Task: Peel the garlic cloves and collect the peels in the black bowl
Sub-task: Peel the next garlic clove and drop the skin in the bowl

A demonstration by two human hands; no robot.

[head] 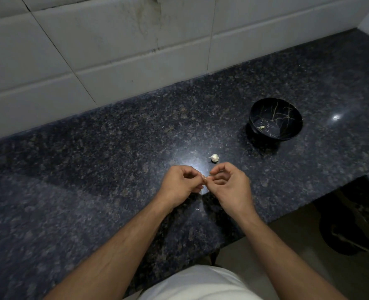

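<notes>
left hand [180, 182] has its fingers curled in, pinching a small garlic clove [270, 180] at the tips, and the right hand [231, 185] meets it from the other side, thumb and fingers nipping at the same clove like it's picking at the skin. so i'd say peeling is barely underway. a tiny white scrap [197, 209] sits on the bench [92, 191] below the hands, probably peel that still needs collecting. just beyond the hands sits the rest of the garlic bulb [214, 157], untouched, so plenty left. further right is the black bowl [275, 119] with only one pale bit [262, 127] inside. nothing blocks the way to it.
</notes>
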